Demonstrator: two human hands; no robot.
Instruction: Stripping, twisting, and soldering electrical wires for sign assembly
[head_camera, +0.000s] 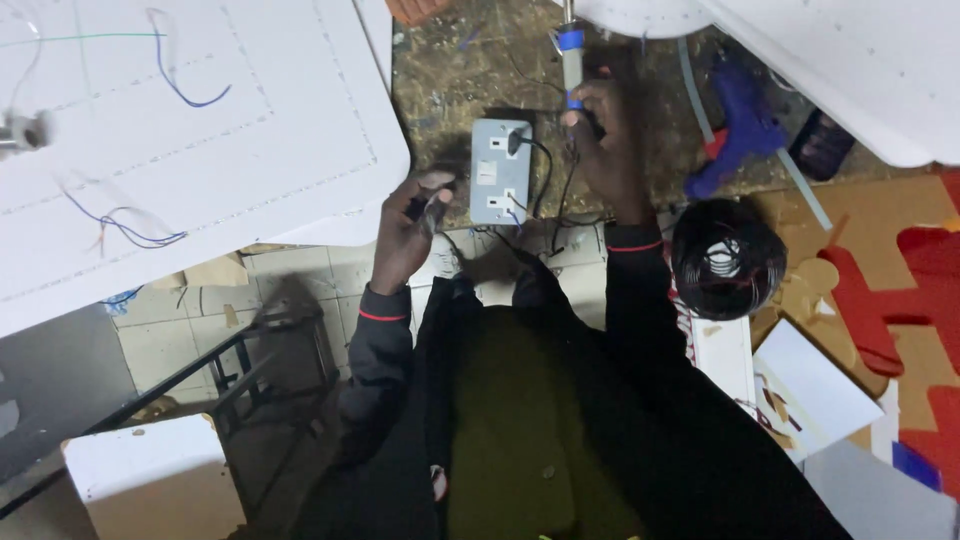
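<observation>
— See the right hand? Its grip is wrapped tight around a soldering iron with a blue and white handle. The tip points away, up toward the white round thing at the top, and I can't see the end of it.

— And the left hand?

— Its grip is pinching something small and dark. It's blurry, so I can't tell what it is. Both hands are over the counter, right by the grey socket box.

— What could go wrong?

— I think the hot tip could burn a finger if the hands come close together. The thin black wires run right under the right hand, so the iron might touch one and melt it. The white foam board looks soft and would melt too.

— The counter looks rough.

— Yes, brown, scratched and covered in little bits. The socket box is smooth, hard plastic with straight corners. There's a round coil of shiny black wire just beside the right sleeve, and a blue glue gun lying past it. Flat brown and red cardboard shapes sit on the far right.
</observation>
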